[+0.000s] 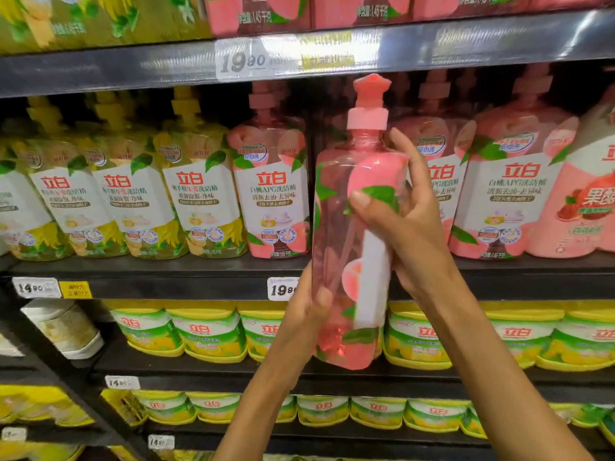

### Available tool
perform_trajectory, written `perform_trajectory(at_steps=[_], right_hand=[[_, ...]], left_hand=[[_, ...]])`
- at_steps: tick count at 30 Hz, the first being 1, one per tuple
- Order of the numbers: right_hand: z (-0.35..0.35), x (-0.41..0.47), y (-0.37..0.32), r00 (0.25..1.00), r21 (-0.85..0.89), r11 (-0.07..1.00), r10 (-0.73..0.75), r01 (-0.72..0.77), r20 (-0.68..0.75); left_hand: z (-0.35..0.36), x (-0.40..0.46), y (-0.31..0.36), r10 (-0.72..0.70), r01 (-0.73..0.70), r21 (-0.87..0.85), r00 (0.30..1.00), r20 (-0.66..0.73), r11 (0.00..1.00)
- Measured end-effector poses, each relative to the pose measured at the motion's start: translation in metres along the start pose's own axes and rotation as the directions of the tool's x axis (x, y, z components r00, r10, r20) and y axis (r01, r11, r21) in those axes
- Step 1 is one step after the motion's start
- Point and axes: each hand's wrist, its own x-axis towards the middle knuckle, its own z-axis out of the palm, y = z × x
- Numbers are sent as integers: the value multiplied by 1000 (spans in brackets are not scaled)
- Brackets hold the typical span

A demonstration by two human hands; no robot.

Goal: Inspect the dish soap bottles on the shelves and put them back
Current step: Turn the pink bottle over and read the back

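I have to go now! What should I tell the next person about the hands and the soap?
Left hand: grips the lower left edge of the pink bottle.
Right hand: wrapped round its upper right side, thumb across the label.
The bottle is upright, held in front of the middle shelf, turned so its label edge faces us.
Done: it is off the shelf and under inspection.
Left: put it back in the gap among the pink bottles, then check the others.
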Motion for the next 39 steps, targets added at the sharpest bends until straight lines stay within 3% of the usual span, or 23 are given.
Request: perform_trajectory(at_steps=[3, 10, 14, 18, 23, 26, 30, 36, 39], right_hand=[[-1, -1, -2, 1000, -49, 999, 23, -22, 14], [-17, 16, -13, 919, 66, 927, 356, -370, 168], [-18, 5, -8, 954, 162, 941, 291, -298, 65], [-18, -2, -4, 997, -36, 997, 71, -72, -13], [-25, -6, -7, 990, -183, 979, -65, 88, 128], [-39, -9, -14, 952, -181, 976, -63, 122, 301], [-51, -20, -17, 930, -237, 968, 14, 78, 366], [-44, -25, -24, 909, -224, 946, -131, 233, 396], [-39, -18, -26, 931, -200, 967, -75, 155, 357]], left_hand=[[4, -2, -1, -32, 32, -84, 999, -7, 996], [-5, 1, 1, -101, 125, -249, 989, 106, 960], [-8, 10, 5, -87, 93, -165, 995, 41, 982], [-5, 22, 13, 28, -28, -1, 998, -56, 1000], [-5, 21, 7, 148, -140, 155, 988, -42, 978], [-10, 23, 16, 216, -204, 238, 976, -24, 950], [-21, 26, 24, 273, -247, 405, 962, -7, 880], [-21, 24, 25, 264, -255, 322, 964, 18, 912], [-20, 20, 23, 275, -273, 216, 961, 20, 937]])
